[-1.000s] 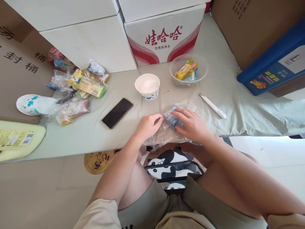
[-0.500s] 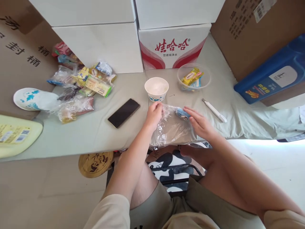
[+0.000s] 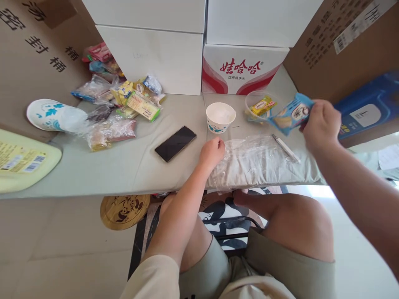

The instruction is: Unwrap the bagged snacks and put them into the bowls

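Note:
My right hand is raised at the right, closed on one end of a blue snack packet. The packet hangs in front of a clear round plastic bowl that holds a yellow packet. My left hand is closed at the edge of a clear plastic bag, which lies spread flat on the cloth, its fingers pinching the bag's left edge. A white paper bowl with blue leaf prints stands just beyond my left hand. Near the bag's right side lies a white utility knife.
A black phone lies left of my left hand. Further left are several wrapped snacks and stacked paper bowls on their side. White boxes stand behind, with a blue bottle at right and a yellow-green bottle at left.
My right hand has lifted the blue packet from the plastic bag and carried it right and away from me. The bag now lies flatter and wider. My left hand stays at its edge.

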The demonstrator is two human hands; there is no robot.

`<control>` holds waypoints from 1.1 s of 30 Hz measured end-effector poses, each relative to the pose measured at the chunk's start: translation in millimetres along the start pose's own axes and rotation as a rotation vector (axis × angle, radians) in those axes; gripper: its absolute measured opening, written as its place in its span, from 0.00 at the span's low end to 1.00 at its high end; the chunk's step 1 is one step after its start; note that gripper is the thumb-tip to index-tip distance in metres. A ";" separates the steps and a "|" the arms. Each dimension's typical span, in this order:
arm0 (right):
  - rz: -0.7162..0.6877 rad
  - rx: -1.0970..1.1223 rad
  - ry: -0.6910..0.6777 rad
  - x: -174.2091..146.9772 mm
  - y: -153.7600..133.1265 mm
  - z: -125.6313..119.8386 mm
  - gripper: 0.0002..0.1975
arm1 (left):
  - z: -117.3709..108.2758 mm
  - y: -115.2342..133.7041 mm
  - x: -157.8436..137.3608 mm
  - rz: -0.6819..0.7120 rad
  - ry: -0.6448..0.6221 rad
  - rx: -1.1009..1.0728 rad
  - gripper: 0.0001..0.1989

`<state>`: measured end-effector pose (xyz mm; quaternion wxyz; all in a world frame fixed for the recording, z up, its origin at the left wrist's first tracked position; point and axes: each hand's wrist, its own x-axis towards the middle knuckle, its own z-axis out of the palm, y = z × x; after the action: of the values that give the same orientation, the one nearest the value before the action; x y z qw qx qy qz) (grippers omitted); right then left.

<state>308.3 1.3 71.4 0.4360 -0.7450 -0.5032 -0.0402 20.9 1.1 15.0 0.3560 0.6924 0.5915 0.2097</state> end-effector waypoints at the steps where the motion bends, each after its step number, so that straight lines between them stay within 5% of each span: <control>1: 0.092 -0.027 0.026 19.7 -2.9 3.0 0.25 | 0.2 0.6 -0.3 0.005 -0.006 -0.003 0.12; 4: 0.304 -0.167 -0.059 66.3 -12.8 15.3 0.24 | -0.3 0.8 -1.6 0.017 -0.024 -0.006 0.12; 7: 0.372 -0.237 -0.204 86.4 -18.9 27.3 0.24 | -3.1 -1.4 -2.6 0.012 -0.032 0.003 0.12; 17: 0.013 -0.528 -0.533 81.4 -14.7 47.8 0.37 | -7.5 -1.1 -0.5 0.030 -0.028 0.008 0.12; 24: 0.125 -0.503 -0.421 81.0 -20.0 43.8 0.24 | -1.3 2.4 1.2 0.059 -0.032 0.036 0.11; 28: 0.084 -0.485 -0.378 88.5 -23.3 36.8 0.27 | 2.2 2.1 3.3 0.058 -0.032 0.048 0.11; 33: 0.059 -0.577 -0.550 91.0 -16.3 45.3 0.27 | 5.9 3.0 8.1 0.049 -0.033 0.070 0.12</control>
<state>323.0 99.4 98.7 0.0588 -0.8340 -0.5476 0.0334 28.9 7.3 12.3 0.3360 0.7222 0.5753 0.1859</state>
